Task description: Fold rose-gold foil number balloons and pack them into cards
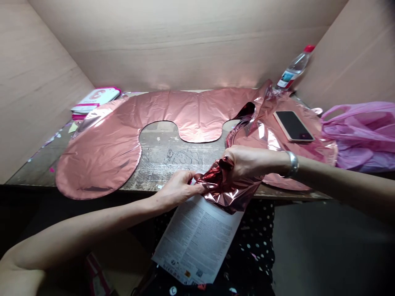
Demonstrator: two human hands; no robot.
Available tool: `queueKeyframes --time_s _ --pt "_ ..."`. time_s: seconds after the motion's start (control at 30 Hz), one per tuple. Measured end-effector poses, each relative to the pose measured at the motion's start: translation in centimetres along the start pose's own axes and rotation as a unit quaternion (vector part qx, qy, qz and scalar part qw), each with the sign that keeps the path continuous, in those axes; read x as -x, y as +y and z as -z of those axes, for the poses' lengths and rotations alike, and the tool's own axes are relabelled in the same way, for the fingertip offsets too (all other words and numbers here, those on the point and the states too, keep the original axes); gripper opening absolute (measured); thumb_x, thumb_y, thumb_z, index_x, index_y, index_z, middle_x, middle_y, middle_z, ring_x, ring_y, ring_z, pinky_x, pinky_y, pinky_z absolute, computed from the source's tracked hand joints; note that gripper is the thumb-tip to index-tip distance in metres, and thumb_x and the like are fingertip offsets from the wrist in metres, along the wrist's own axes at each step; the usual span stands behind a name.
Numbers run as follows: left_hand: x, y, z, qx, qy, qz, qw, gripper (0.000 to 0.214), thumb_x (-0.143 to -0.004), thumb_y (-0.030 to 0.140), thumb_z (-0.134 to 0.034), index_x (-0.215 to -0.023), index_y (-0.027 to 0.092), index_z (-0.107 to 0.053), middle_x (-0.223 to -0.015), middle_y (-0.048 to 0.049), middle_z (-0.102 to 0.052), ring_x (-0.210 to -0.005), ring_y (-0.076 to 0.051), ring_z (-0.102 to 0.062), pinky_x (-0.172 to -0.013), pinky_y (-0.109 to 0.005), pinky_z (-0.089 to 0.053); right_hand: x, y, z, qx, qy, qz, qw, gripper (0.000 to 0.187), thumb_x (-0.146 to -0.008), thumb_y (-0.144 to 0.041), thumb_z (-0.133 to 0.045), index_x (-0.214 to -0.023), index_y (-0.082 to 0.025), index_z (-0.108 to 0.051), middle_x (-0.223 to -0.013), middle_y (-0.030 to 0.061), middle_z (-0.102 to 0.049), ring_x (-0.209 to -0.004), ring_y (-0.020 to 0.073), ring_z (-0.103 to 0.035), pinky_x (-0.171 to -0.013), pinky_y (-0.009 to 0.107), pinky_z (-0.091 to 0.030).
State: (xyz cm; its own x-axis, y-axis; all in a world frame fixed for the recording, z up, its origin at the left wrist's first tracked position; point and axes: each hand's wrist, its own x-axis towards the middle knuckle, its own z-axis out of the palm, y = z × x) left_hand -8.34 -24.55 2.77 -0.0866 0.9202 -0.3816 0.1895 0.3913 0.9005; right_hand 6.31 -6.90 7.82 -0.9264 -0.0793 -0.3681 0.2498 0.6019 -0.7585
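My left hand pinches the top edge of a flat printed packet, which hangs tilted over my lap beyond the table's front edge. Crumpled rose-gold foil is bunched at the packet's mouth. My right hand, with a silver bangle at its wrist, is closed on that foil; how much of it lies inside the packet is hidden. Behind my hands, a large flat rose-gold foil balloon with curved lobes spreads across the table. More foil balloons lie to the right, under my right forearm.
A phone rests on the foil at right. Behind it a red-capped bottle leans near the panel corner. A pink plastic bag sits far right. Packets marked 3 lie at back left. Tall panels enclose the worn table.
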Motion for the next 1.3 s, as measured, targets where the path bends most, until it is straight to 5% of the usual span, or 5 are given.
queueKeyframes --time_s 0.2,0.67,0.87,1.07,1.3 --pt "0.1 -0.4 -0.7 0.091 -0.002 -0.033 0.995 0.050 -0.064 0.031 -0.085 -0.102 0.016 -0.057 -0.096 -0.0018 -0.066 -0.086 -0.016 -0.060 -0.077 -0.027 -0.044 -0.5 0.2 -0.2 0.075 0.042 -0.043 0.995 0.022 -0.073 -0.032 -0.066 -0.076 -0.012 -0.072 -0.061 -0.0023 -0.048 -0.058 0.0086 -0.040 -0.053 0.019 -0.030" --pt "-0.7 -1.1 -1.5 0.124 0.025 -0.038 0.991 0.031 -0.068 0.025 -0.079 -0.089 0.014 -0.059 -0.082 -0.0001 -0.063 -0.075 -0.013 -0.058 -0.072 -0.026 -0.044 -0.4 -0.3 -0.3 0.101 0.049 -0.018 0.994 0.023 -0.075 -0.034 -0.065 -0.070 -0.012 -0.068 -0.059 -0.0035 -0.044 -0.056 0.0078 -0.036 -0.053 0.021 -0.028" --pt "-0.1 -0.5 -0.9 0.191 -0.036 -0.011 0.981 0.039 -0.065 0.020 -0.082 -0.094 0.015 -0.056 -0.084 0.0008 -0.063 -0.078 -0.013 -0.058 -0.076 -0.027 -0.043 -1.5 0.6 -1.8 0.003 -0.009 0.040 0.999 0.026 -0.075 -0.035 -0.064 -0.063 -0.011 -0.063 -0.058 -0.0038 -0.043 -0.056 0.0074 -0.037 -0.052 0.020 -0.030" --pt "2.7 -3.2 1.0 0.308 -0.197 0.025 0.931 0.050 -0.075 0.029 -0.077 -0.121 0.017 -0.059 -0.113 -0.0100 -0.066 -0.103 -0.024 -0.062 -0.095 -0.039 -0.043 -1.1 1.6 -1.9 -0.066 -0.031 0.013 0.997 0.025 -0.078 -0.036 -0.063 -0.069 -0.012 -0.062 -0.062 -0.0033 -0.048 -0.059 0.0081 -0.040 -0.055 0.020 -0.034" --pt "4.3 -4.4 0.3 0.311 -0.109 0.053 0.943 0.042 -0.084 0.040 -0.069 -0.115 0.013 -0.065 -0.102 -0.0106 -0.070 -0.087 -0.020 -0.066 -0.083 -0.032 -0.049 -1.2 1.1 -0.4 -0.133 -0.038 -0.033 0.990 0.030 -0.072 -0.037 -0.070 -0.059 -0.014 -0.055 -0.060 -0.0046 -0.046 -0.056 0.0065 -0.038 -0.050 0.019 -0.031"
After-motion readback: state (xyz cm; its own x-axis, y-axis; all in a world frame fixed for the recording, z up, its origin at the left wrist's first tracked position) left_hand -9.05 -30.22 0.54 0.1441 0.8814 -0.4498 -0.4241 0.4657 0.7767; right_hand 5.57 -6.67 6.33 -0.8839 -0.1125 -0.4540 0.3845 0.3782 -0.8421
